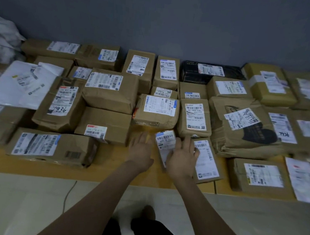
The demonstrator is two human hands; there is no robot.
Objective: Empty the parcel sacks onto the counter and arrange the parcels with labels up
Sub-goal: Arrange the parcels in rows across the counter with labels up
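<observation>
Brown parcels (109,89) on worktop (109,171): roughly two dozen, exact count unclear, right-edge ones blurred. Black parcel (194,74): one, back row. White poly mailer (19,84): one, near left edge. White sack (2,38): one, back left corner. Hands: two.

Matt brown kraft-paper parcels (109,93) with creased wrapping, smooth white printed paper labels (104,80), glossy black plastic-wrapped parcel (194,74), smooth white plastic mailer bag (21,84), crumpled white woven sacks (2,38), yellowish wood-look counter (109,165)
</observation>
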